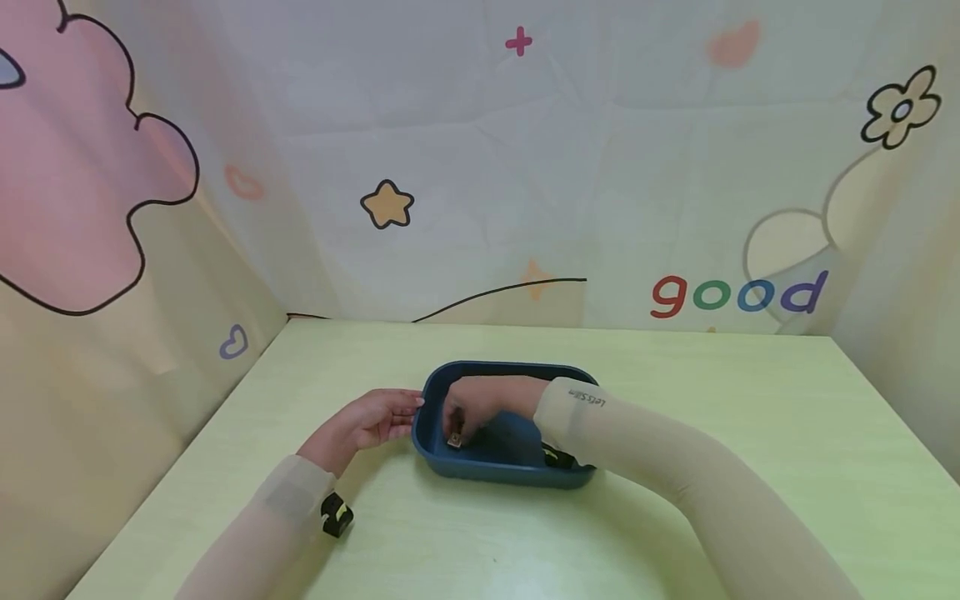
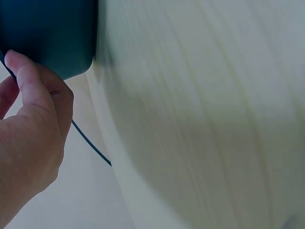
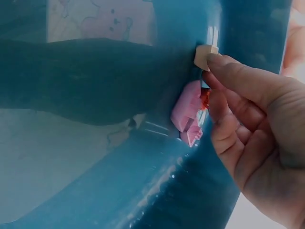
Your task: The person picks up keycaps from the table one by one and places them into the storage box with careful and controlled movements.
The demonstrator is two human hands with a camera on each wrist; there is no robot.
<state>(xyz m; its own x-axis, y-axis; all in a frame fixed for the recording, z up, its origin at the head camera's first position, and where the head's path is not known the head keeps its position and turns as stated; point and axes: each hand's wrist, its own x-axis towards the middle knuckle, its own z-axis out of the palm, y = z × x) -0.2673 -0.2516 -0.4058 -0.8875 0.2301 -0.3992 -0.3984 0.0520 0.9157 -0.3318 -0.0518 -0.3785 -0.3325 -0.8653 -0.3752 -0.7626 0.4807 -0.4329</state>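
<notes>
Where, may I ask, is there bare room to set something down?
Bare table lies in front of the blue tub, between the left sleeve and right sleeve, and beyond that sleeve, right of the tub. Its left end is crowded: the right hand holds a beige block near a pink piece, while the left hand touches the outside.

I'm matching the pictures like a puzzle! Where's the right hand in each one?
Head: the right hand is in the blue tub, below the middle.
Left wrist: not in it.
Right wrist: at the right side, pinching a beige block.
Shared landmark: the blue tub, in all three.
</notes>
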